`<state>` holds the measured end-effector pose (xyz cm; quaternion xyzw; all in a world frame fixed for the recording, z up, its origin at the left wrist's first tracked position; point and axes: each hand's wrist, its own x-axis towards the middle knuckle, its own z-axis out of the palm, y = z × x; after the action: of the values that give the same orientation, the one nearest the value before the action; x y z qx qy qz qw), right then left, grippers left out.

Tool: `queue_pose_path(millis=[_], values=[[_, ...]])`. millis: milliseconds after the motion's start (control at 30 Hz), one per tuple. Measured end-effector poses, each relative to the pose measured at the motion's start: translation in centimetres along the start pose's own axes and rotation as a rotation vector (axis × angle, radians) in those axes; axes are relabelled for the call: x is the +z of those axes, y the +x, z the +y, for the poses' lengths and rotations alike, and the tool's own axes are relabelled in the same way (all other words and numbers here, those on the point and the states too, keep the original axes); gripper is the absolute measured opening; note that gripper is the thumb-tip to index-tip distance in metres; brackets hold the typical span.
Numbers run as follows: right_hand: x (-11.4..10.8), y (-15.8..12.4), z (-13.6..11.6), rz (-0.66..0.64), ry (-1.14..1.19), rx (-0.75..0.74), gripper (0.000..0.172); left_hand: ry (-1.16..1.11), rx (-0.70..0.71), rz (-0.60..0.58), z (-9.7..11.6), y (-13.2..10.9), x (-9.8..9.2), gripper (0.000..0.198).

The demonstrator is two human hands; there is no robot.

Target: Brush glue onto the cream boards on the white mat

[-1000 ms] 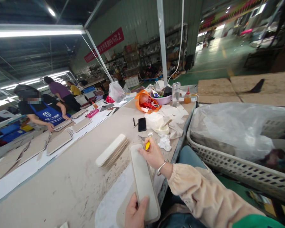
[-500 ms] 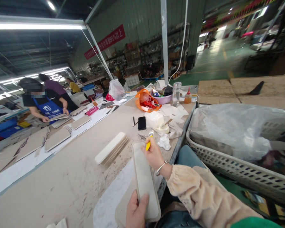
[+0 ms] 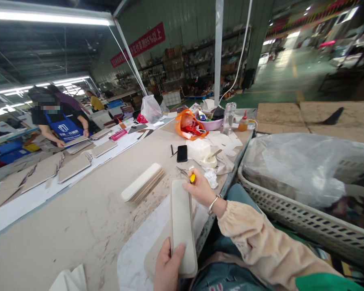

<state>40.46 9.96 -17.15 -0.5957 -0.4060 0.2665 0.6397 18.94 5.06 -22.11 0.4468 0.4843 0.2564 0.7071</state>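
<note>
My left hand (image 3: 167, 262) grips the near end of a long beige padded panel (image 3: 181, 218) with rounded corners, thumb on top and fingers along its left side. In my right hand (image 3: 202, 190) is a yellow-handled tool (image 3: 193, 178); its working end is hidden. The fingers of that hand touch the panel's far right corner. Under the panel lies a larger rounded beige piece (image 3: 153, 258), on a white sheet (image 3: 130, 252). To the left stands a stack of similar narrow panels (image 3: 142, 184).
Beyond my right hand are a phone (image 3: 182, 153), scissors (image 3: 182, 171), crumpled tissue (image 3: 211, 178) and an orange bag (image 3: 182, 125). A plastic basket (image 3: 279, 206) stands right of the table edge. Across the table, a co-worker in a blue apron (image 3: 63, 128) handles flat panels.
The yellow tool in my right hand has turned, its handle end now facing me. The panel has tilted a little more upright in view. The co-worker still holds a panel.
</note>
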Motion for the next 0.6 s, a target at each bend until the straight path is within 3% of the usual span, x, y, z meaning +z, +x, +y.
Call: queue_pose_path(millis=[333, 600], values=[[0.0, 0.2, 0.4, -0.06, 0.065, 0.034, 0.025, -0.069, -0.03, -0.163, 0.6, -0.8, -0.1, 0.048], [0.7, 0.3, 0.5, -0.069, 0.068, 0.006, 0.026, -0.374, -0.294, -0.532, 4.2, -0.2, 0.2, 0.059]])
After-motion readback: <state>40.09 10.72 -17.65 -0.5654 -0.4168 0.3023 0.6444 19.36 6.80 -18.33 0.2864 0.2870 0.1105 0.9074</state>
